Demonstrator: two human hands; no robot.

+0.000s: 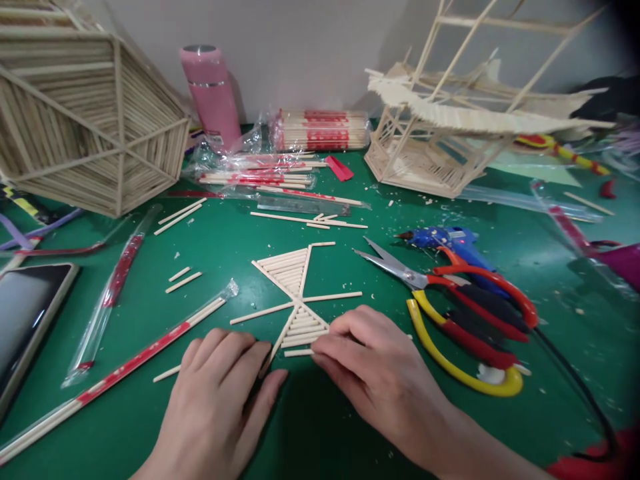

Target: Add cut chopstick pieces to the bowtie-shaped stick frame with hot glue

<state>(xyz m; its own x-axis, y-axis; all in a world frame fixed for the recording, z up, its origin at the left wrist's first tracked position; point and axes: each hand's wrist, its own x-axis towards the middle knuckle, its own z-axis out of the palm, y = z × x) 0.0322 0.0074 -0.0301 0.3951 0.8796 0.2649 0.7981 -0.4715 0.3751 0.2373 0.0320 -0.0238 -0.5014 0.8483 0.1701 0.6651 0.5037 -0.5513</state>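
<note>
on the green desk (300,440), just ahead of both hands, lies a spoked stick frame (299,302). the fingers of the right hand (383,363) pinch a short stick (298,353) by its end; those of the left hand (215,390) curl at the frame's near spoke, gripping or not, i cannot tell. scissors (406,275) lie rightward.

Stick frame (299,303), pale wood: six spokes meeting at a central hub, flat on green bench (215,240); two opposite wedges, far and near, filled with graduated parallel sticks. Short stick (297,353), pale, plain: just outside near wedge's outermost row, right end pinched in right hand (375,360).
</note>
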